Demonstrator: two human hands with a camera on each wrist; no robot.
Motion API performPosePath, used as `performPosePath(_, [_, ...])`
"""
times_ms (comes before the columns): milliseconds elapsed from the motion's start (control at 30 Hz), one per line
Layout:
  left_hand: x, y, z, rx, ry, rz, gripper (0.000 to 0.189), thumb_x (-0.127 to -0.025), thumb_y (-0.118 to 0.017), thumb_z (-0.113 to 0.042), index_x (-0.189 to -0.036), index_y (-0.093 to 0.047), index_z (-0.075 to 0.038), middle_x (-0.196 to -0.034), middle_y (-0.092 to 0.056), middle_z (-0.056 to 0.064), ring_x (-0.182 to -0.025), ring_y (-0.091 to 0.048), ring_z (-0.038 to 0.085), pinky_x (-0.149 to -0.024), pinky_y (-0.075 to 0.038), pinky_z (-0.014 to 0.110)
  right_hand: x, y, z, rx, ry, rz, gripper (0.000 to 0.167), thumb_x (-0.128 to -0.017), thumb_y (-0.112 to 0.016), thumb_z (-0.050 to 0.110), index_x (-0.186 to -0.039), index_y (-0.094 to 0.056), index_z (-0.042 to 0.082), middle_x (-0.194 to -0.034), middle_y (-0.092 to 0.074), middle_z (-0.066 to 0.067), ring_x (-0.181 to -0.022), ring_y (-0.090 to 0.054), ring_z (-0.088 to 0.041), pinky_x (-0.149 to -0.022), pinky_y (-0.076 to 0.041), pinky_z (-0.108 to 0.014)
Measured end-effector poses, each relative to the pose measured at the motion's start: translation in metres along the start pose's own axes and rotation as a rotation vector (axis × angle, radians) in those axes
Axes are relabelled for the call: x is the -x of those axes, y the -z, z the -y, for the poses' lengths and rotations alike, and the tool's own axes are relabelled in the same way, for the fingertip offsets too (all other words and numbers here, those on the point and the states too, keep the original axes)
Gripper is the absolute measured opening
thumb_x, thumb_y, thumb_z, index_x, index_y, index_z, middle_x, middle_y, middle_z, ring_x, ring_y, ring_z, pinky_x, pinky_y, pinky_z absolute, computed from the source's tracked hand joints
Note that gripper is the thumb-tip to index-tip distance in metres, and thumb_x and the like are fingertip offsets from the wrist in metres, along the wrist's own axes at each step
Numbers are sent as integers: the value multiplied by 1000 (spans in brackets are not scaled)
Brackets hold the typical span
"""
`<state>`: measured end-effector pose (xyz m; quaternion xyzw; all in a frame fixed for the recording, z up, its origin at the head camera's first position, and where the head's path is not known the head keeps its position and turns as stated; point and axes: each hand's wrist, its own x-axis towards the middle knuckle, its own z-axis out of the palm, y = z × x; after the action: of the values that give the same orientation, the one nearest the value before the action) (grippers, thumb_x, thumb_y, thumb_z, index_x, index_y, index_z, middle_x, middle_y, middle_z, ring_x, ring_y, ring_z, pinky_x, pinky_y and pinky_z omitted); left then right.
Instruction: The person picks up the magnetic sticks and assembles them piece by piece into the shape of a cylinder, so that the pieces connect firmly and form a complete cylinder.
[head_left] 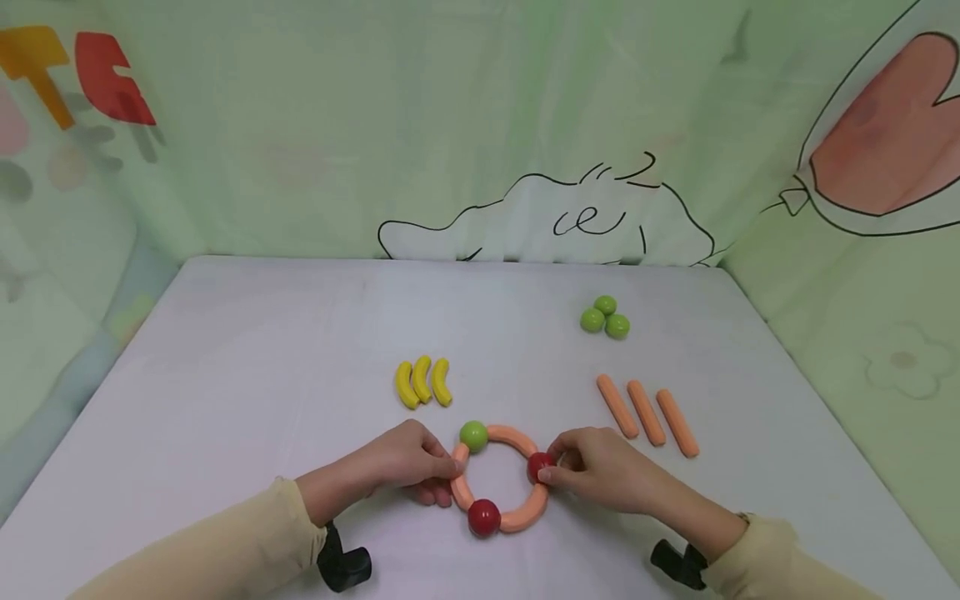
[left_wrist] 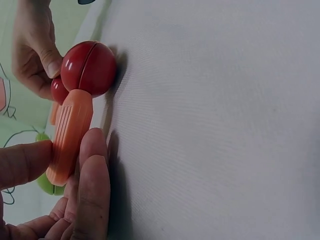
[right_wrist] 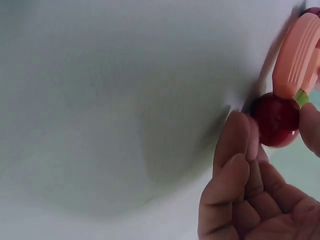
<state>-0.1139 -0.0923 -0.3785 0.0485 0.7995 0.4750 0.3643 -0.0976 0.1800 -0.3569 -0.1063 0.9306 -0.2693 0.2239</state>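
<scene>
Curved orange rods, two red balls and a green ball [head_left: 473, 436] are joined into a ring on the table. My left hand [head_left: 405, 460] pinches the ring's left curved rod [left_wrist: 72, 132] between thumb and fingers; grooves run along this rod. On the ring's opposite side, my right hand [head_left: 609, 472] holds a red ball [right_wrist: 276, 121] between thumb and fingertips. The second red ball [head_left: 483, 517] sits at the near edge, joining the left rod and the near curved rod [head_left: 524, 512]. Another curved rod [head_left: 512, 437] spans the far side, from the green ball to the held red ball.
Several loose toy pieces lie beyond the ring on the white table [head_left: 300, 333]: three short yellow curved pieces [head_left: 422, 380], three green balls [head_left: 617, 326] in a cluster, and three straight orange rods [head_left: 646, 412] at the right. A printed cloth [head_left: 337, 125] hangs behind the table.
</scene>
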Motion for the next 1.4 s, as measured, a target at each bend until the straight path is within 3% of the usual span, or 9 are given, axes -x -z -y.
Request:
performPosePath(267, [1, 0, 2, 31, -8, 7, 16, -95, -72, -18, -90, -77, -4, -70, -75, 6, -58, -65, 6, -59, -56, 19, -1, -4, -1, -31, 61, -50, 28, -88, -81, 23, -105, -67, 6, -72, -55, 3, -65, -49, -11, -54, -40, -20])
performPosePath(400, [0, -1, 2, 28, -11, 10, 15, -95, -72, -17, -89, -77, -4, -70, -74, 6, -58, -65, 6, -59, -55, 18, 0, -2, -3, -66, 38, -6, 24, -93, -74, 18, -112, -69, 4, -79, -60, 2, -73, -53, -14, -60, -44, -22])
performPosePath(600, [2, -1, 1, 26, -9, 7, 15, -95, -72, -17, -89, -76, -3, -70, -74, 6, -57, -64, 6, -58, -55, 18, 0, 2, -6, -114, 23, 49, 33, -96, -70, 17, -125, -69, 1, -88, -65, 1, -80, -55, -15, -64, -46, -23])
performPosePath(867, [3, -2, 0, 28, -4, 5, 15, -94, -73, -16, -88, -76, -3, -70, -74, 5, -57, -64, 6, -58, -55, 18, -1, -4, -2, -97, 3, -49, 26, -89, -80, 24, -103, -69, 5, -76, -58, 1, -71, -51, -13, -56, -41, -22])
performPosePath(1200, [4, -3, 1, -6, 8, 43, 20, -94, -74, -19, -82, -77, -4, -66, -71, 2, -56, -64, 6, -57, -55, 19, -4, -4, -1, -64, 13, -83, 28, -92, -76, 22, -113, -71, 4, -81, -60, 2, -76, -52, -13, -60, -43, -21])
performPosePath(1267, [4, -2, 1, -36, 1, 24, 23, -94, -74, -22, -80, -77, -4, -66, -71, 2, -56, -64, 7, -57, -54, 20, -3, -5, 0, -55, -5, -99, 28, -92, -76, 24, -111, -70, 4, -79, -60, 2, -73, -52, -13, -58, -42, -21])
performPosePath(1400, [3, 0, 2, -100, -43, -70, 27, -94, -74, -27, -76, -75, -6, -64, -69, 1, -56, -64, 8, -56, -52, 22, 4, -7, 3, -18, -89, -84, 26, -91, -77, 33, -88, -69, 9, -66, -56, 2, -62, -50, -12, -53, -36, -22])
